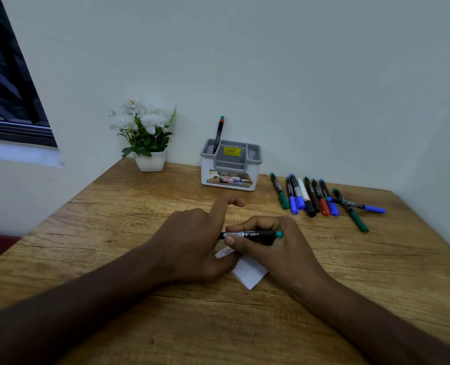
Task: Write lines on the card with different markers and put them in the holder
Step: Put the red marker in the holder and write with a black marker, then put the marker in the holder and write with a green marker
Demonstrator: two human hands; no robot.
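Note:
A small white card (250, 273) lies on the wooden table (113, 233) beneath both hands, with scribbled lines showing at its upper left edge. My right hand (274, 243) grips a black marker with a green end (253, 234), held level above the card. My left hand (192, 238) rests over the card's left part and closes around the marker's left end, its index finger stretched out. The marker's tip and cap are hidden by my left hand. A white and grey holder (230, 167) stands at the back with one red marker (218, 134) upright in it.
Several loose markers (313, 196) in green, blue, black and red lie in a row at the right of the holder. A white pot of white flowers (147, 135) stands at the back left. Walls close the back and right sides.

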